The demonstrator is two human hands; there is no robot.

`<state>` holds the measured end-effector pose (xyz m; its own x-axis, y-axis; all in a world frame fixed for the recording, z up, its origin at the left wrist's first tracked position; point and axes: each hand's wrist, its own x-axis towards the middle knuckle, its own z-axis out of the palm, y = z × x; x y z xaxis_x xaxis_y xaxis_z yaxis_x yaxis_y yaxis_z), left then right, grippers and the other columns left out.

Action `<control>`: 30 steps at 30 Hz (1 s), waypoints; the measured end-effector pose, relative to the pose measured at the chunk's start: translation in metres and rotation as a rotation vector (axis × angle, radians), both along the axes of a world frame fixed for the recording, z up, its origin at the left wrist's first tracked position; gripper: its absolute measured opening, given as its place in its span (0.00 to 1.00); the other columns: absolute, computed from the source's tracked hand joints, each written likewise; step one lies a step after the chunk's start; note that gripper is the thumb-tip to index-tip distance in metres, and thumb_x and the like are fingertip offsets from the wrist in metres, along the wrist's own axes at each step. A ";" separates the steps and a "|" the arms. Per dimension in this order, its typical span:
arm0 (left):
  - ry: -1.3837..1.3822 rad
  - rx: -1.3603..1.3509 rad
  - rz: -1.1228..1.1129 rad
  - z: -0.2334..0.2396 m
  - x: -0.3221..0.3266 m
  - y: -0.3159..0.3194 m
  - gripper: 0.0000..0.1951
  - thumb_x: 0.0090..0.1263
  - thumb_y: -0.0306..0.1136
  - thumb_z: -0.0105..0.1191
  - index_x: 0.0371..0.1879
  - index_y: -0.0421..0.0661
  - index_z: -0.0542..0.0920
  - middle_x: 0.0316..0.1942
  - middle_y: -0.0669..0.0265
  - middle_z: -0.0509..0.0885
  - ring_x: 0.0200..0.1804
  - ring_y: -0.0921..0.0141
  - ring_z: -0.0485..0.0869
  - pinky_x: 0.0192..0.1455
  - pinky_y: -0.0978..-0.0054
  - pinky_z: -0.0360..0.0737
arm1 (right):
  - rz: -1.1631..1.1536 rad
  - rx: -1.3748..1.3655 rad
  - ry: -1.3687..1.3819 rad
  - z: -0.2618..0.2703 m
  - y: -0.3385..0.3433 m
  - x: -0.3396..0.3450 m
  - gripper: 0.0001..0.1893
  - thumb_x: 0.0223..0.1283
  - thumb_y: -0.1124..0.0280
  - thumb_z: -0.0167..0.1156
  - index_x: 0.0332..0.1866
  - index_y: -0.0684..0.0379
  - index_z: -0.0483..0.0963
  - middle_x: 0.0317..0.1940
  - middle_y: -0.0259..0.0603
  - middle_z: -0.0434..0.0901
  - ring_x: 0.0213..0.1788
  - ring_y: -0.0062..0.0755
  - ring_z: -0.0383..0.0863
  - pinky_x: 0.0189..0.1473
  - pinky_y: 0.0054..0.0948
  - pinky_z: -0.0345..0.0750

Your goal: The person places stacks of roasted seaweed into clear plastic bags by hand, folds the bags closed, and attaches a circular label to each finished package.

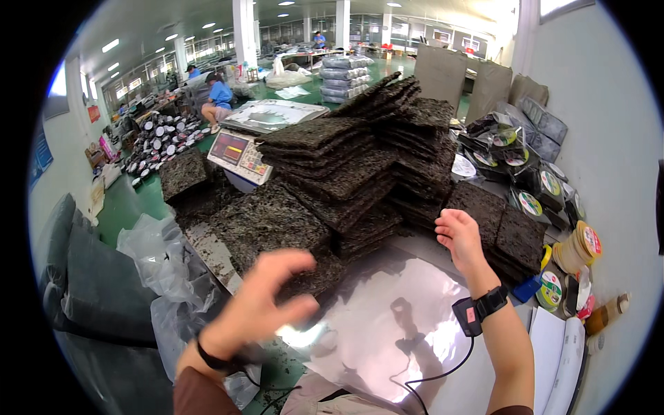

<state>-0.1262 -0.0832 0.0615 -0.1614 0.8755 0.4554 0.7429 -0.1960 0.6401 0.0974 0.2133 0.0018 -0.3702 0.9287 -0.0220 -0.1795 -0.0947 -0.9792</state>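
Observation:
My left hand [272,298], blurred, hovers with thumb and fingers apart beside the near end of a pile of dark dried seaweed sheets [275,218]. Nothing shows between its fingers. My right hand [459,233] is raised with fingers curled and fingertips close together, near a lower stack of seaweed sheets [519,233]; whether it pinches something small cannot be told. Taller, bent stacks of seaweed [337,161] rise behind both hands. A shiny clear plastic sheet [384,316] lies on the table in front of me and reflects my right arm.
A digital scale [238,155] stands behind the pile, with a smaller seaweed stack [184,174] left of it. Clear plastic bags [161,259] hang at the left. Bagged goods [534,187], tape rolls [578,246] and a blue tape dispenser [529,285] sit right. A person [218,98] sits farther back.

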 end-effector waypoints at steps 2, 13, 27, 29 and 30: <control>-0.299 -0.005 0.118 0.009 -0.052 0.019 0.25 0.58 0.34 0.64 0.54 0.42 0.74 0.52 0.60 0.77 0.54 0.65 0.75 0.60 0.67 0.70 | 0.001 0.202 -0.132 -0.003 -0.010 -0.017 0.11 0.59 0.66 0.64 0.43 0.56 0.73 0.31 0.30 0.78 0.31 0.16 0.76 0.32 0.17 0.73; -0.931 -0.213 0.443 0.029 -0.216 0.166 0.57 0.55 0.64 0.59 0.74 0.44 0.41 0.69 0.35 0.47 0.64 0.46 0.65 0.57 0.57 0.73 | 0.076 1.130 -0.585 0.037 -0.076 -0.129 0.34 0.52 0.57 0.67 0.65 0.48 0.64 0.68 0.47 0.57 0.55 0.52 0.76 0.52 0.41 0.78; -1.251 0.249 0.208 0.052 -0.198 0.181 0.14 0.58 0.34 0.61 0.41 0.44 0.77 0.39 0.65 0.81 0.41 0.65 0.81 0.45 0.58 0.80 | -0.008 1.223 -0.296 0.009 -0.073 -0.133 0.22 0.56 0.74 0.61 0.58 0.57 0.69 0.59 0.51 0.66 0.49 0.46 0.75 0.52 0.37 0.76; -1.255 0.329 0.149 0.065 -0.177 0.166 0.15 0.58 0.36 0.62 0.42 0.44 0.77 0.42 0.64 0.81 0.45 0.65 0.80 0.50 0.60 0.77 | -0.170 1.278 -0.287 0.019 -0.082 -0.125 0.23 0.56 0.74 0.62 0.58 0.61 0.68 0.58 0.51 0.66 0.52 0.46 0.74 0.53 0.35 0.75; -1.257 0.346 0.115 0.074 -0.166 0.151 0.16 0.60 0.36 0.61 0.43 0.43 0.77 0.43 0.64 0.81 0.46 0.65 0.80 0.52 0.60 0.77 | -0.245 1.269 -0.208 0.018 -0.082 -0.125 0.24 0.55 0.74 0.63 0.58 0.65 0.67 0.57 0.51 0.67 0.54 0.47 0.72 0.54 0.34 0.74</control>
<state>-0.2922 0.0674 0.1351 -0.7043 0.6967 0.1367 -0.2984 -0.4652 0.8334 -0.0277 0.1310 0.0194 -0.2852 0.3874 0.8767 0.1045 0.9218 -0.3733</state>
